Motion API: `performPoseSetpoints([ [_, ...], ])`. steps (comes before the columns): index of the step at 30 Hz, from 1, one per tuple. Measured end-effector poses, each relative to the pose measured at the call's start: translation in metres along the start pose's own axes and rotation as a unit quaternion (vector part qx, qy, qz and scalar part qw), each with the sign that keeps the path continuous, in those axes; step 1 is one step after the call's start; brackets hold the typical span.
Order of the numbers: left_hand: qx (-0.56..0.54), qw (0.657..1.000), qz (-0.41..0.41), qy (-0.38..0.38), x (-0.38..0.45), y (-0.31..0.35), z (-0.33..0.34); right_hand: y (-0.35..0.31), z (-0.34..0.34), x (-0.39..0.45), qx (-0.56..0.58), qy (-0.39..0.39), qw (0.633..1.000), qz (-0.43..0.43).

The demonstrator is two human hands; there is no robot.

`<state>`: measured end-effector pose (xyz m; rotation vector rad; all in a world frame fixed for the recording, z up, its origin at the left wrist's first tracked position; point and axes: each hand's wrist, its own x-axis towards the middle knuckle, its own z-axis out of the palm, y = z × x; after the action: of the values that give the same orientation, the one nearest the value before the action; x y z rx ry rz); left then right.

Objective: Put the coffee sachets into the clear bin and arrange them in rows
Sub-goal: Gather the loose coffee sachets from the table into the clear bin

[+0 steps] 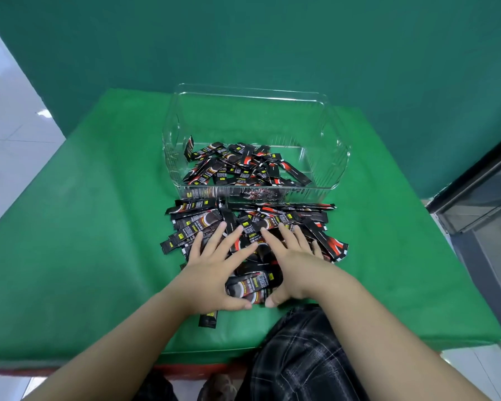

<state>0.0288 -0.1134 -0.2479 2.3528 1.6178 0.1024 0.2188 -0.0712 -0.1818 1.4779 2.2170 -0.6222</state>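
A heap of black and red coffee sachets (287, 219) lies on the green table in front of the clear bin (334, 157). Several more sachets (237, 166) lie jumbled on the bin's floor, not in rows. My left hand (214, 270) rests flat on the left side of the heap with its fingers spread. My right hand (295, 264) lies flat on the right side, fingers straight and pointing at the bin. Both thumbs reach toward each other at the heap's near edge, with sachets between the two hands. One sachet (208, 319) lies apart by my left wrist.
The green cloth-covered table (99, 227) ends at a near edge just below my forearms. A green wall (243, 39) stands behind the bin. A dark glass-fronted frame (480, 204) sits at the right. My plaid-clad knee (301, 357) is under the table's near edge.
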Motion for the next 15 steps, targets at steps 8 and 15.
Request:
performPoseSetpoints([
  [8, 0.049, 0.989, -0.096, 0.098, 0.020, -0.017, -0.005, 0.000, -0.002, 0.029, -0.006, 0.022, 1.000, 0.015],
  [15, -0.003, 0.980, -0.196, 0.039, 0.023, -0.042, -0.030, 0.006, -0.005, 0.040, 0.050, 0.075, 0.996, 0.000],
])
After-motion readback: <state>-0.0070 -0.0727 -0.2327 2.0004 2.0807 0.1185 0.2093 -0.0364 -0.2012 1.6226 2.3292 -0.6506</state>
